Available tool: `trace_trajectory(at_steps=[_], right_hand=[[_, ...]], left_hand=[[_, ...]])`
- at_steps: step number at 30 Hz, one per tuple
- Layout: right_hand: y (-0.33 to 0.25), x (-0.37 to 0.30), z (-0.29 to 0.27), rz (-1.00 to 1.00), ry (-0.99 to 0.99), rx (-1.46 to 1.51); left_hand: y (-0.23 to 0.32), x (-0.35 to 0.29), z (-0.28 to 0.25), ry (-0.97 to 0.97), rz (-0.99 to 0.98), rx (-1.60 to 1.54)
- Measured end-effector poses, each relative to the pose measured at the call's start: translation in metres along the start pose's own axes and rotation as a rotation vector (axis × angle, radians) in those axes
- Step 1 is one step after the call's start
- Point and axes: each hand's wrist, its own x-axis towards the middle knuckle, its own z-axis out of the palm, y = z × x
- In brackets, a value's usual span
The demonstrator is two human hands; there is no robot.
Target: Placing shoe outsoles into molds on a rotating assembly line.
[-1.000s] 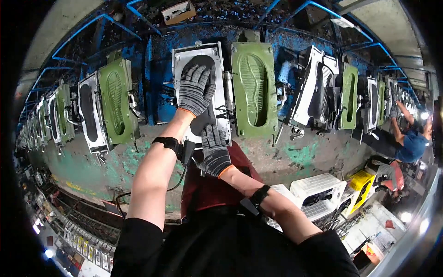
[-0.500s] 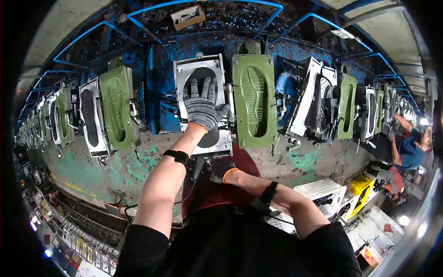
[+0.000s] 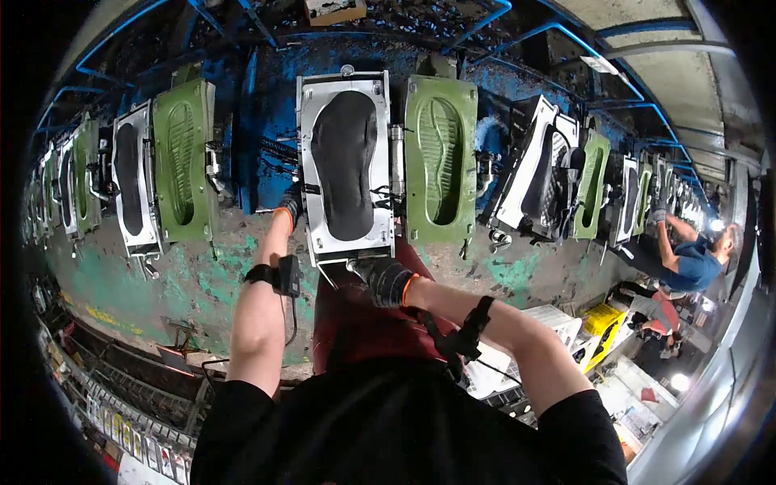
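Moulds line the wall; left hand (image 3: pixel 291 202) half hidden behind the grey mould (image 3: pixel 346 166).

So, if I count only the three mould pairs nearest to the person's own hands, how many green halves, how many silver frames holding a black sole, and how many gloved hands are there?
Green mould halves: 3
Silver frames with a black sole: 3
Gloved hands, left hand and right hand: 2
Total: 8
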Motion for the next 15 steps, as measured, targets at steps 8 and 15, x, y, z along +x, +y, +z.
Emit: trace_trajectory(at_steps=[8, 15], right_hand=[[-0.024, -0.063, -0.094, 0.086, -0.068, 0.024], [0.124, -0.293, -0.172, 0.709, 1.190, 0.160]], left_hand=[[0.129, -0.220, 0.142, 0.917, 0.750, 0.647], [0.204, -0.215, 0.518, -0.036, 1.473, 0.957]])
